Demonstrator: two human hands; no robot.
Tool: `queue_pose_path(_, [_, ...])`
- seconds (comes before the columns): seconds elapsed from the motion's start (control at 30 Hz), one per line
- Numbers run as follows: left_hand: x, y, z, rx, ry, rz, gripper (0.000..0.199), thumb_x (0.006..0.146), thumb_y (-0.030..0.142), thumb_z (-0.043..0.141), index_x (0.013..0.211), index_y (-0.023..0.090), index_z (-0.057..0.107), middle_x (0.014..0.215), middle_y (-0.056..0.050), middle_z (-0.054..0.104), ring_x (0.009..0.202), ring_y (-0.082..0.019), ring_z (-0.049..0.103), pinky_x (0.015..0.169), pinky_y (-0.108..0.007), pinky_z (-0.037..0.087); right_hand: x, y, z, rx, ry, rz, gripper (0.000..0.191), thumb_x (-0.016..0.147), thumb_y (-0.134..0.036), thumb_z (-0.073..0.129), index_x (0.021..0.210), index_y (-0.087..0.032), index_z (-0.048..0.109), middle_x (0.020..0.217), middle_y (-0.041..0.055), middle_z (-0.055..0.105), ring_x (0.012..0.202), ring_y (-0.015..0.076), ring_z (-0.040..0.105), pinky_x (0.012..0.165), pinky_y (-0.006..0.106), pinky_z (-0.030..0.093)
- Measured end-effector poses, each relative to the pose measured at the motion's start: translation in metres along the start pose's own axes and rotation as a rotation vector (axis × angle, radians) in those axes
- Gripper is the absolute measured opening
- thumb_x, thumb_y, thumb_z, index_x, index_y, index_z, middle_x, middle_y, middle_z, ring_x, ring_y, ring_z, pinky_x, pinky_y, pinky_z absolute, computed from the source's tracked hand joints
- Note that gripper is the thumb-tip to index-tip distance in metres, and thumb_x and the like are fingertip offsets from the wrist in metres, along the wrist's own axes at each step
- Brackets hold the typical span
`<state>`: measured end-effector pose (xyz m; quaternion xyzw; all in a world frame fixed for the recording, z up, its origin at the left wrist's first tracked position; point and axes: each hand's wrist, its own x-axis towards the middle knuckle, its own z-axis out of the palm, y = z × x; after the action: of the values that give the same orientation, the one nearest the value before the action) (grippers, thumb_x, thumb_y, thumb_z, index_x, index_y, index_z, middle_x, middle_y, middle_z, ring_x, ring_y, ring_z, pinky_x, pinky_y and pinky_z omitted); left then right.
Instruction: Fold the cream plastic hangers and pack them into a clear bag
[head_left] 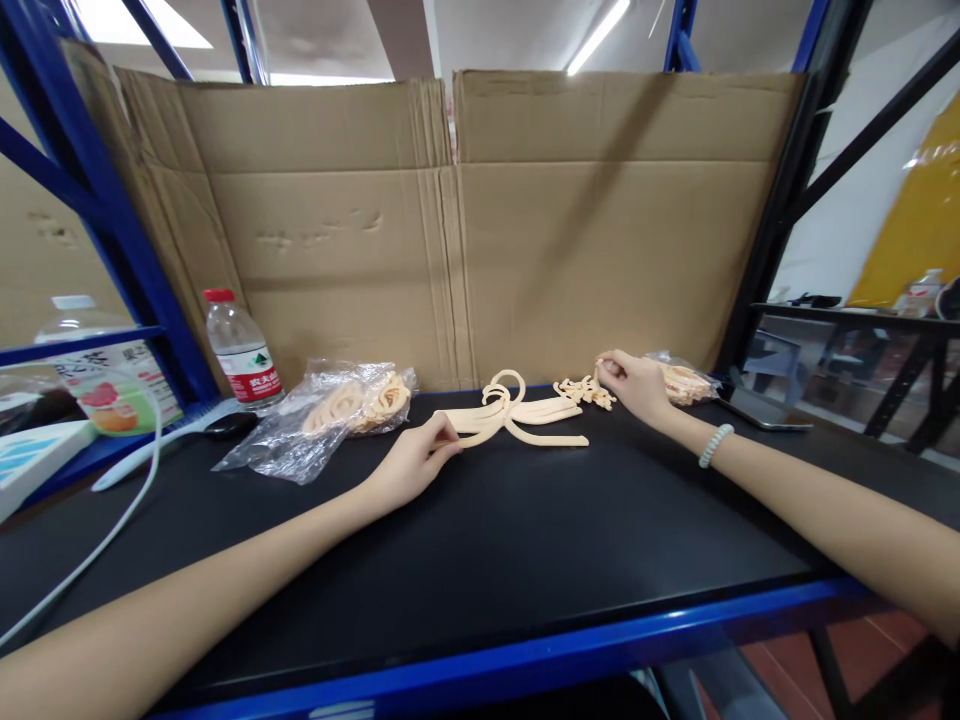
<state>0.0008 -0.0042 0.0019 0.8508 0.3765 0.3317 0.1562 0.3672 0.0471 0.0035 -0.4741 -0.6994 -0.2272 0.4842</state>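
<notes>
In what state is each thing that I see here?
Looped beige strands: curled above, tails spread apart
Left hand: pinching the left tail
Straight beige strands: lying together
Short beige pieces: loosely heaped
Right hand: at short beige pieces, grip unclear
Left plastic bag: crumpled, holding beige coils
Right plastic bag: partly hidden
Water bottle: upright, red cap on
Large jug: upright, white cap on
Ceiling light: lit

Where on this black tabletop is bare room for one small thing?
Bare tabletop lies between the forearms, from pale strips to blue edge; a smaller patch, between white cord and left forearm. Crowded: the back, with water bottle, plastic bags, strips, small pieces.
</notes>
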Motion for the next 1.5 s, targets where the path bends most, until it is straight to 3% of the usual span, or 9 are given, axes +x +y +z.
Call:
queue_pose_path(0.13, [0.0,-0.001,0.001,-0.094,0.057,-0.06,0.015,0.082,0.033,0.051,0.077,0.02,0.044,0.076,-0.001,0.059,0.077,-0.018,0.062,0.075,-0.034,0.05,0.003,-0.026,-0.014,0.233,0.06,0.216,0.028,0.086,-0.041,0.051,0.088,-0.017,0.067,0.051,-0.0009,0.058,0.047,0.0151,0.055,0.054,0.028,0.044])
queue_pose_path(0.33, [-0.001,-0.002,0.005,-0.229,0.087,-0.157,0.016,0.078,0.032,0.055,0.076,0.02,0.045,0.074,-0.001,0.061,0.075,-0.019,0.063,0.071,-0.034,0.05,0.004,-0.059,-0.021,0.81,-0.072,0.563,0.035,0.075,-0.043,0.067,0.09,-0.011,0.065,0.072,0.0104,0.07,0.064,0.0209,0.067,0.058,0.031,0.055])
queue_pose_path(0.47, [-0.001,0.0,0.006,-0.309,0.117,-0.205,0.02,0.075,0.036,0.058,0.074,0.02,0.046,0.075,-0.002,0.062,0.079,-0.021,0.063,0.071,-0.034,0.049,-0.002,-0.074,-0.02,1.064,-0.174,0.763,0.03,0.078,-0.042,0.067,0.082,-0.012,0.067,0.083,0.0131,0.071,0.073,0.0202,0.068,0.066,0.03,0.056])
queue_pose_path(0.67, [-0.001,0.005,0.005,-0.365,0.189,-0.261,0.021,0.068,0.035,0.061,0.072,0.02,0.046,0.075,-0.002,0.063,0.081,-0.021,0.063,0.075,-0.035,0.047,-0.016,-0.089,-0.019,1.338,-0.345,0.897,0.017,0.068,-0.018,0.078,0.079,-0.015,0.066,0.083,0.0065,0.07,0.067,0.0098,0.06,0.065,0.019,0.052])
queue_pose_path(0.77, [-0.001,0.005,0.005,-0.388,0.203,-0.259,0.02,0.067,0.033,0.061,0.071,0.02,0.046,0.074,-0.001,0.062,0.081,-0.021,0.064,0.076,-0.035,0.047,-0.016,-0.089,-0.018,1.41,-0.318,0.898,0.019,0.066,-0.011,0.076,0.077,-0.017,0.062,0.082,0.0043,0.069,0.067,0.0094,0.059,0.063,0.018,0.051])
queue_pose_path(0.93, [-0.001,0.005,0.005,-0.391,0.206,-0.264,0.018,0.066,0.03,0.06,0.07,0.02,0.046,0.073,-0.002,0.062,0.08,-0.021,0.063,0.075,-0.034,0.046,-0.01,-0.08,-0.017,1.457,-0.303,0.932,0.016,0.07,-0.006,0.07,0.077,-0.018,0.064,0.089,0.005,0.069,0.081,0.0109,0.062,0.078,0.018,0.052])
queue_pose_path(1.07, [-0.002,0.004,0.005,-0.372,0.222,-0.27,0.017,0.067,0.029,0.059,0.07,0.02,0.046,0.075,-0.002,0.064,0.078,-0.02,0.063,0.074,-0.034,0.045,-0.01,-0.073,-0.013,1.372,-0.39,1.009,0.015,0.07,-0.006,0.074,0.072,-0.018,0.064,0.092,0.0046,0.067,0.093,0.0151,0.062,0.087,0.024,0.052])
queue_pose_path(1.27, [-0.002,0.003,0.006,-0.375,0.264,-0.279,0.016,0.067,0.028,0.06,0.07,0.02,0.046,0.073,-0.002,0.063,0.081,-0.022,0.064,0.075,-0.035,0.045,-0.01,-0.068,-0.01,1.369,-0.543,1.077,0.011,0.079,-0.012,0.07,0.069,-0.015,0.065,0.071,0.0005,0.062,0.071,0.0099,0.06,0.073,0.02,0.055])
queue_pose_path(1.5, [-0.002,0.004,0.006,-0.357,0.257,-0.256,0.015,0.066,0.026,0.06,0.069,0.02,0.047,0.073,-0.002,0.063,0.081,-0.024,0.064,0.077,-0.037,0.046,-0.001,-0.065,-0.023,1.32,-0.699,1.173,0.016,0.089,-0.006,0.055,0.08,-0.012,0.066,0.092,0.0104,0.069,0.086,0.0174,0.067,0.082,0.028,0.057])
